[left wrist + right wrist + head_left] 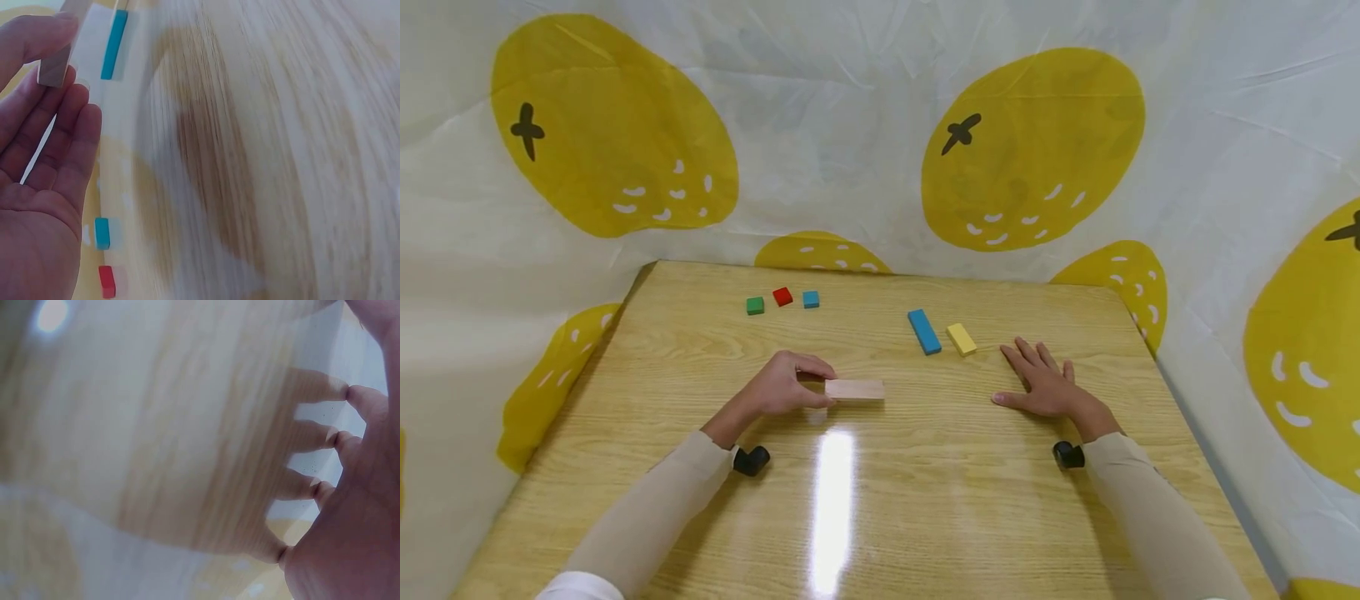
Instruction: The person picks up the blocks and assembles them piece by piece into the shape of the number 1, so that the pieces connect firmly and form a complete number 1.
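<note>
My left hand (pixel 784 385) pinches one end of a plain wooden block (pixel 857 389) between thumb and fingers, over the middle-left of the table. In the left wrist view the end of that block (pixel 55 67) shows between thumb and fingertips. My right hand (pixel 1041 385) rests with spread fingers on the tabletop, its fingertips touching the surface in the right wrist view. Nearest to it lies a yellow block (pixel 961 339), with a longer blue block (pixel 924 332) just left of that.
Toward the back left of the wooden table (pixel 925 483) lie a small green block (pixel 755 306), a red block (pixel 782 297) and a short blue block (pixel 811 299). A white curtain (pixel 827 133) with yellow fruit prints hangs round the table's back and sides.
</note>
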{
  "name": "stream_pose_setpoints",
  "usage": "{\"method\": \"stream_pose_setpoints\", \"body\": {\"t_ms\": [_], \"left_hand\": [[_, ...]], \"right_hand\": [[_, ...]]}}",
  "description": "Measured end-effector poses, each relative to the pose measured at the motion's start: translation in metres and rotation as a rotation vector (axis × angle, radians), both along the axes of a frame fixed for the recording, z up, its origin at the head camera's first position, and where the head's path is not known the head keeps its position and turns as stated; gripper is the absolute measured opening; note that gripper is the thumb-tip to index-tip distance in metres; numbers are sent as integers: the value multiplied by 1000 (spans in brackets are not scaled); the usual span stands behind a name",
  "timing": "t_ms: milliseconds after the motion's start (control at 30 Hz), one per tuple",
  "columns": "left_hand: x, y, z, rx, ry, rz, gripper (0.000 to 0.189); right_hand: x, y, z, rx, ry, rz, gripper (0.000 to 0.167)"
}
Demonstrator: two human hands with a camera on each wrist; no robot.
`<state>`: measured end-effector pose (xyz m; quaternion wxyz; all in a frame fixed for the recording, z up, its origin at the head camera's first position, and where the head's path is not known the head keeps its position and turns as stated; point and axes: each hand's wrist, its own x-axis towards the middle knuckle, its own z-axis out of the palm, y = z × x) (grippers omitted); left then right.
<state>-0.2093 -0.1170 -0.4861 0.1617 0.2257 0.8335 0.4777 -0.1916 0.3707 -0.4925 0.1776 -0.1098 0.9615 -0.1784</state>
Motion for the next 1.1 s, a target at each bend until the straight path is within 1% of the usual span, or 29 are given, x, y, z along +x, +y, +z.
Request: {"method": "stream_pose_setpoints", "body": {"t_ms": [200, 367, 600, 900, 1100], "left_hand": [[1, -6, -3, -10, -5, 14, 31], [4, -9, -5, -27, -5, 6, 29], [7, -7, -7, -12, 8, -19, 26], [13, -7, -9, -25, -30, -26, 27], [13, -6, -9, -32, -31, -29, 29]], "right_hand": [[1, -1, 1, -12, 16, 0, 100], [0, -1, -1, -2, -3, 0, 101], [1, 0, -1, -8, -2, -8, 100], [1, 0, -2, -10, -1, -4, 100], [0, 0, -2, -15, 3, -3, 101]]}}
